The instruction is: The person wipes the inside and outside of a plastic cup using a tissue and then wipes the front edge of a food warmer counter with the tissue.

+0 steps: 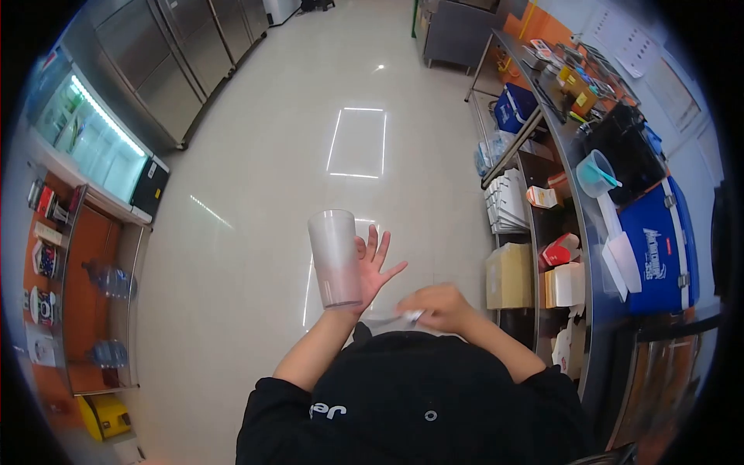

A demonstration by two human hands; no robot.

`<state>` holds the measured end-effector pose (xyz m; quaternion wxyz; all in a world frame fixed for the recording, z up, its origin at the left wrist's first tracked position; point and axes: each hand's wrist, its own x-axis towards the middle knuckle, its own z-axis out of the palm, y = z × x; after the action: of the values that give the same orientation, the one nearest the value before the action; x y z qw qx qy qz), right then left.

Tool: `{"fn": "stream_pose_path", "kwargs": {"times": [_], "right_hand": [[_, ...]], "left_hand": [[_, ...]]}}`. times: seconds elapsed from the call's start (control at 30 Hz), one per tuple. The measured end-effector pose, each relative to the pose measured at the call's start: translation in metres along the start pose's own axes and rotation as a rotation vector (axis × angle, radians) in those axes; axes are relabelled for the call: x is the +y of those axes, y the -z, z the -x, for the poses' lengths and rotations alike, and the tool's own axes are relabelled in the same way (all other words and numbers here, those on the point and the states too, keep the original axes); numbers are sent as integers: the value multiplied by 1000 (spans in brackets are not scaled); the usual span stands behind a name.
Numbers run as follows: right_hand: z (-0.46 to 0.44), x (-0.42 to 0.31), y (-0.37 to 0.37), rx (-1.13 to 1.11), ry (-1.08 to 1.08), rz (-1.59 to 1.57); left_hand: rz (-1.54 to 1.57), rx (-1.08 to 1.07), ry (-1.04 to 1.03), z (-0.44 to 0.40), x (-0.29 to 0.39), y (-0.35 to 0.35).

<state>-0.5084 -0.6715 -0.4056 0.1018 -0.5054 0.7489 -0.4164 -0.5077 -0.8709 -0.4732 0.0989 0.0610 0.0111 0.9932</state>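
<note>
A tall, frosted translucent cup (333,256) stands nearly upright in front of me. Its lower half looks pinkish. My left hand (373,271) is behind and to the right of it, pinching it with the thumb side while the other fingers spread away. Most of the thumb side is hidden by the cup. Close to my torso, my right hand (440,308) is curled closed, slightly smeared by motion. A small whitish item (412,316) shows at its fingertips, with a blurred greyish strip running left from it; its kind is unclear.
To the right runs a metal counter (575,167) bearing a measuring jug (595,175) and a blue cooler box (657,244). Cardboard boxes (508,277) sit underneath. Steel cabinets (151,66), a lit glass-front fridge (97,136) and a shelf with water bottles (115,283) line the left.
</note>
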Motion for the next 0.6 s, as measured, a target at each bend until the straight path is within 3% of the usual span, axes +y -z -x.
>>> {"fn": "stream_pose_path", "kwargs": {"times": [0.03, 0.07, 0.13, 0.27, 0.33, 0.47, 0.53, 0.6], "right_hand": [[-5, 3, -3, 226, -106, -68], [-14, 2, -3, 216, -118, -69], [-35, -2, -5, 634, -179, 53], [-53, 6, -42, 552, -59, 279], [-36, 6, -69, 237, 49, 163], [8, -17, -66, 77, 49, 2], [42, -30, -53, 576, -195, 44], [77, -56, -32, 1029, -455, 73]], "left_hand": [[11, 8, -7, 4, 5, 1], [52, 0, 1, 7, 9, 2], [115, 11, 24, 12, 14, 8], [234, -58, 135, 9, 5, 31], [299, -133, 168, 4, -9, 47], [432, -200, 292, 13, -35, 55], [554, -193, 439, 20, -47, 52], [423, -48, 686, 36, -62, 80]]}}
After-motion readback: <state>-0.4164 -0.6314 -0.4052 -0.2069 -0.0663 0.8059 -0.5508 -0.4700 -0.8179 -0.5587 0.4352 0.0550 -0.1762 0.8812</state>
